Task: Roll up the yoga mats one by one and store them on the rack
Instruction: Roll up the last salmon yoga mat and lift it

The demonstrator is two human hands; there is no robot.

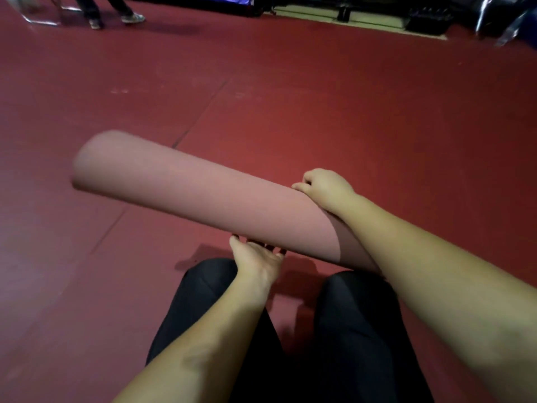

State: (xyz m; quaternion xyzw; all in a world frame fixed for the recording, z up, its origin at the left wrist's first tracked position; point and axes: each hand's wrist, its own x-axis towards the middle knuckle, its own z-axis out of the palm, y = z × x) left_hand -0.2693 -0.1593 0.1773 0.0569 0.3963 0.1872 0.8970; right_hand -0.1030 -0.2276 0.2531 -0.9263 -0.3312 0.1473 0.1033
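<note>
A pink yoga mat (pixel 186 196), fully rolled into a long tube, is lifted off the floor and slants from upper left to lower right in front of me. My left hand (pixel 255 257) supports it from underneath near the middle, its fingers reaching under the roll and largely hidden. My right hand (pixel 325 190) grips the top of the roll near its right end, fingers curled over the far side, with the forearm lying across the loose outer flap. No rack is in view.
Dark red floor mats (pixel 319 97) spread all around, with seams running diagonally. My black-trousered legs (pixel 203 301) are below the roll. Another person's legs and shoes (pixel 116 17) stand at the far left. Dark equipment (pixel 430 16) lines the back edge.
</note>
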